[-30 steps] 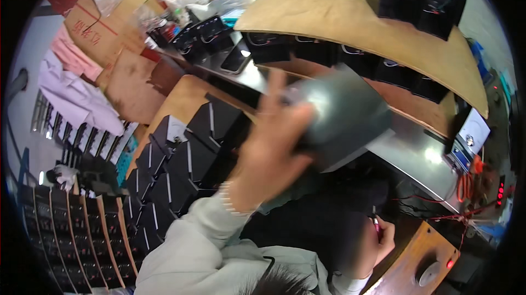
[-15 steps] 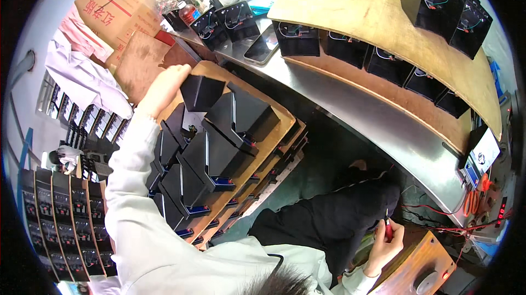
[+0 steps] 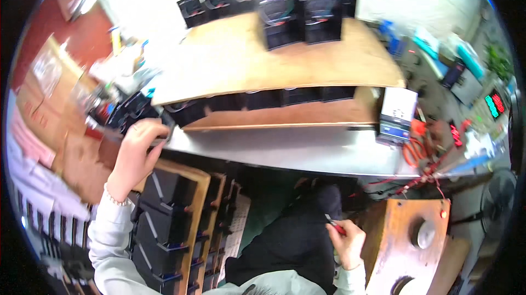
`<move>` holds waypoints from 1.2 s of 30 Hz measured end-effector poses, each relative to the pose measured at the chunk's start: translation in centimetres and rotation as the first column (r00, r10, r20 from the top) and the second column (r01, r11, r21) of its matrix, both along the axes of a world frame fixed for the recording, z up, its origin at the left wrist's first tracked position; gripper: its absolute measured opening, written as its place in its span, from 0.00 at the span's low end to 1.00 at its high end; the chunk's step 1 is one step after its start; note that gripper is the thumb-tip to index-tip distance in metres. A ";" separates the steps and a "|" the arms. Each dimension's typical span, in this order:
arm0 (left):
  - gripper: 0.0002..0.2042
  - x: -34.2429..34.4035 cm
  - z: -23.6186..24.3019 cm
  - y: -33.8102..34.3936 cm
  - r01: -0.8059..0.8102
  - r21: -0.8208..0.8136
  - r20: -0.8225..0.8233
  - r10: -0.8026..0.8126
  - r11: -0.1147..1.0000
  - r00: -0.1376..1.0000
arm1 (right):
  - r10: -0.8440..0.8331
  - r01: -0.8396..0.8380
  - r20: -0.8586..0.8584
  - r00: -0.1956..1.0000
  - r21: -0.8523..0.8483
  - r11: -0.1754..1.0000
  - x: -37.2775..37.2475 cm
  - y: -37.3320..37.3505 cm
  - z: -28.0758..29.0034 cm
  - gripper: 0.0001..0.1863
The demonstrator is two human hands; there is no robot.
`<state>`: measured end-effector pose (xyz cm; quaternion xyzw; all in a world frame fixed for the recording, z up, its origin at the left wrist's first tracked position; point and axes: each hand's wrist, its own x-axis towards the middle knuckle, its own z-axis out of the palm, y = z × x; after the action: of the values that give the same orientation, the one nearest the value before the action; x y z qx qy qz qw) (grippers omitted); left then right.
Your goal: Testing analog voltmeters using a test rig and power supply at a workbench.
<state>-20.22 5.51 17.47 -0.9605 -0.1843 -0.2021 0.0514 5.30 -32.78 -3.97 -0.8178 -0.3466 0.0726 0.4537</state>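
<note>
My left hand (image 3: 139, 155) hangs over the left end of the metal bench, fingers bent and thumb apart, with nothing visible between them. Just beyond its fingertips lies a dark flat phone (image 3: 169, 125), blurred. Below that hand, black boxes (image 3: 166, 186) with blue-and-red parts along their edges fill a wooden tray (image 3: 198, 202). My right hand (image 3: 348, 244) is closed round a small red-handled tool (image 3: 338, 229) with a pointed metal tip, held above my right thigh. What kind of tool it is cannot be made out.
A wooden shelf (image 3: 230, 43) on the metal bench (image 3: 285, 149) bears black boxes with wires (image 3: 323, 18); more stand underneath. At its right are a white-and-blue device (image 3: 396, 114), orange-handled scissors (image 3: 415, 152) and red cables. A wooden box (image 3: 405, 251) stands beside my right hand.
My view has swung right and up toward the bench. My left hand has left the black box in the tray and moved to the bench edge. My right hand still holds the red-handled tool.
</note>
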 end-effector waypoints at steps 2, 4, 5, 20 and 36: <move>0.19 7.5 2.4 -2.1 0.064 0.203 0.125 -0.091 0.977 0.988 | 0.005 -0.006 0.076 0.997 0.016 1.000 -0.1 0.6 1.7 0.11; 0.24 14.5 3.9 -3.0 0.113 0.362 0.178 -0.188 0.925 0.966 | 0.026 -0.036 0.141 0.990 0.071 0.997 -0.4 0.9 3.3 0.11; 0.31 18.0 4.0 -2.4 0.109 0.349 0.177 -0.179 0.931 0.968 | 0.029 -0.043 0.164 0.986 0.084 0.996 -0.8 0.8 3.7 0.11; 0.06 27.4 -3.5 -4.6 0.327 0.216 0.575 -0.390 0.920 0.719 | -0.232 0.242 0.082 0.969 -0.152 0.958 -2.6 -8.5 1.0 0.11; 0.49 22.4 -10.6 -8.6 0.725 -0.476 0.730 -0.236 0.498 0.642 | -0.183 0.187 -0.040 0.982 0.153 0.970 -1.4 2.6 4.8 0.13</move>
<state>2.22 -3.04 6.92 -0.7932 0.0380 -0.3950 -0.4619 3.89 -30.23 0.78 -0.8075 -0.2675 0.0133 0.5256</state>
